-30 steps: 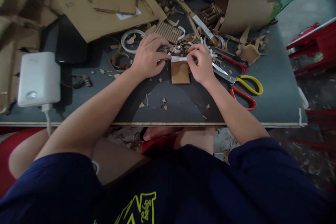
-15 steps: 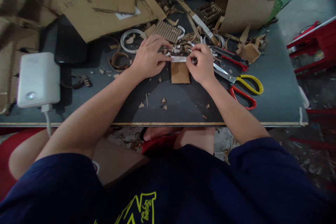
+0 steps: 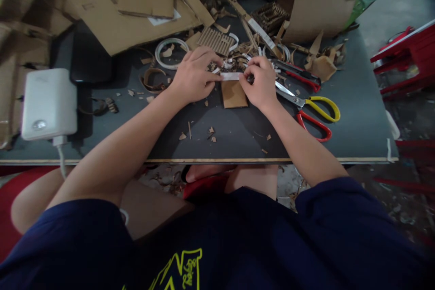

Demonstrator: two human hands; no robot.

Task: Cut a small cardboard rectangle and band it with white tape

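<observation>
A short white strip, which looks like tape or paper, stretches between my two hands. It lies along the far edge of a small brown cardboard square on the dark tabletop. At the strip's left end, my left hand has its index finger and thumb close together on it. My right hand is curled and pinches the right end, beside the cardboard's upper right corner. Scissors with one yellow and one red handle lie open just right of my right hand. The undersides of my fingertips are hidden.
Cardboard scraps and a ribbed cardboard piece lie behind my hands. A roll of tape rests left of them. A red utility knife is on the right. A white power bank with a cable stands at left, near the table's front edge.
The cardboard square has turned slightly, its near edge shifting a little right. My right hand has moved slightly left with the strip's end. The left hand has barely moved.
</observation>
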